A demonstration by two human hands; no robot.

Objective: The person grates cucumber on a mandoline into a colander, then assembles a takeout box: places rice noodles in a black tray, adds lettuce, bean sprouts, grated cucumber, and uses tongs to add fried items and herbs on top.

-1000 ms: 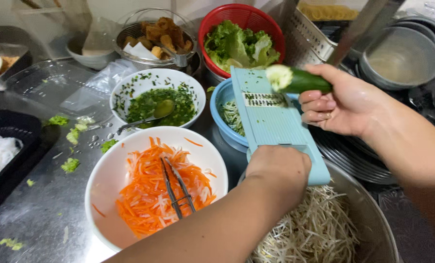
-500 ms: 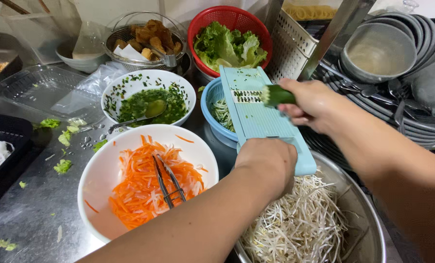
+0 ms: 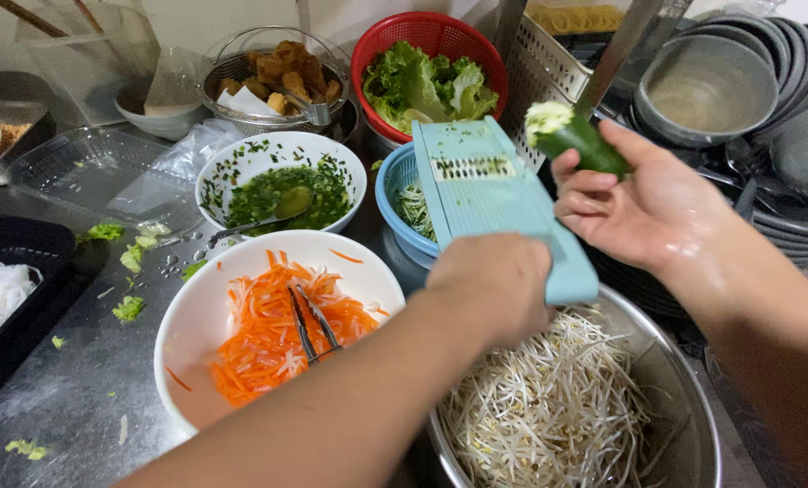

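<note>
Steel desk point(image 3: 79, 398) carried a white bowl of shredded carrot point(image 3: 268, 334) with tongs, a herb bowl point(image 3: 277, 185), a red basket of lettuce point(image 3: 427, 77) and a steel bowl of bean sprouts point(image 3: 549, 407). My left forearm crossed in front of the carrot bowl. My left hand point(image 3: 490, 285) had its fingers closed around the lower end of the pale blue slicer point(image 3: 494, 203), which leaned over a blue bowl point(image 3: 399, 194). My right hand point(image 3: 643, 203) pinched a cucumber piece point(image 3: 571, 136), raised beside the slicer, clear of it.

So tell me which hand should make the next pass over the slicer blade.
Probably right: the right hand holds the cucumber just above the slicer, while the left hand grips its lower end.
</note>
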